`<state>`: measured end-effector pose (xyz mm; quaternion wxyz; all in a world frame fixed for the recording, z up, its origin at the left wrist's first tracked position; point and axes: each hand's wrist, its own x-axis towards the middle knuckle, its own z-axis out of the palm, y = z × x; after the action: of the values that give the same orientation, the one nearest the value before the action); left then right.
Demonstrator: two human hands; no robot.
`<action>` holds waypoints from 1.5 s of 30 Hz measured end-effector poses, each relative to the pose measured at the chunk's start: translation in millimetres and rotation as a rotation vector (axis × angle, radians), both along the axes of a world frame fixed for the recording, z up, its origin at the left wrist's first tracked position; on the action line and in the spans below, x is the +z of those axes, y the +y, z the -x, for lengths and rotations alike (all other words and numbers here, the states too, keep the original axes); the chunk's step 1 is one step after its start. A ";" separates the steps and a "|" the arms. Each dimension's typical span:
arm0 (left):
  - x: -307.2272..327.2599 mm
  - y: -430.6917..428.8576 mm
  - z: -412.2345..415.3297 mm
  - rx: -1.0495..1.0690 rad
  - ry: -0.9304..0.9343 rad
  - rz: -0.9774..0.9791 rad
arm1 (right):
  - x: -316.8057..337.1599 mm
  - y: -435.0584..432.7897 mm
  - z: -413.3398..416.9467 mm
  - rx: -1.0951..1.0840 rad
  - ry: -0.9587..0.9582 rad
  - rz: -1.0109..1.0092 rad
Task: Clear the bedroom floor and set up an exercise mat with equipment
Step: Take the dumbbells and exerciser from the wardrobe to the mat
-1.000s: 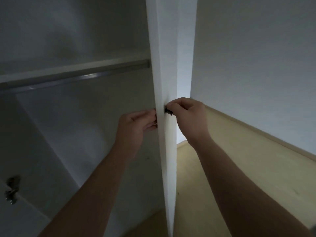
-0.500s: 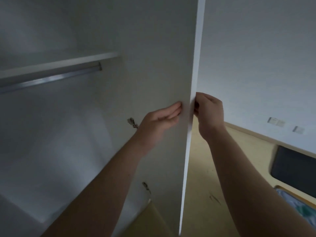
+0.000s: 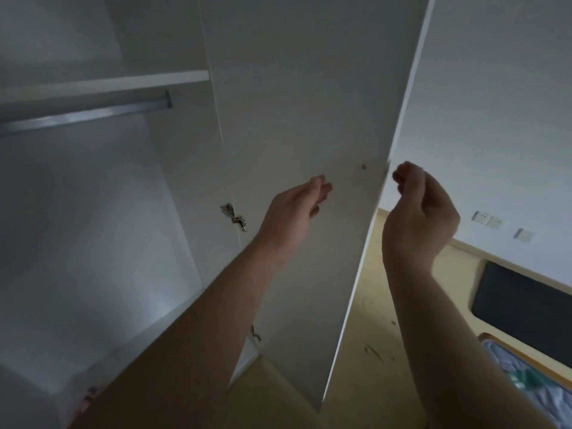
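- Hanging rail [image 3: 86, 114] under a shelf, inside the wardrobe at far left.
- Left hand [image 3: 294, 209]: fingers straight, holding nothing, tips at the inner face of the open wardrobe door [image 3: 309, 103].
- Right hand [image 3: 421, 209]: fingers curled, empty, just beside the door's outer edge.

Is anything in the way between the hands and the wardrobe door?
Nothing visible. The left hand is at the inner face of the wardrobe door, fingers straight; the right hand, fingers curled, sits just beside its edge with a small gap.
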<state>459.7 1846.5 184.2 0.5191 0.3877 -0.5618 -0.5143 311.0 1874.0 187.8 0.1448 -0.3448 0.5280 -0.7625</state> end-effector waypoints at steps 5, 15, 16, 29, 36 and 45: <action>-78.1 50.9 -81.5 0.400 -0.250 -0.045 | -48.0 18.2 -49.2 0.146 0.231 -0.005; -193.1 154.5 -248.4 0.907 -0.422 -0.418 | -188.2 38.4 -228.2 0.660 0.471 -0.388; -206.1 159.7 -263.5 0.934 -0.459 -0.443 | -203.2 43.0 -246.4 0.710 0.481 -0.437; -441.4 173.1 -406.4 1.152 -0.556 -0.793 | -448.3 39.7 -433.3 1.145 0.586 -0.855; -589.3 137.8 -463.2 1.107 -0.579 -0.990 | -594.6 -14.5 -524.9 1.277 0.642 -0.971; -700.9 56.8 -548.2 1.208 -0.487 -1.164 | -711.6 -101.2 -599.3 1.483 0.726 -1.192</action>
<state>1007.9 1903.4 -516.7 0.2879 0.9219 -0.0032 -0.2591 910.3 1772.8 -523.8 0.5602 -0.6675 0.4872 0.0570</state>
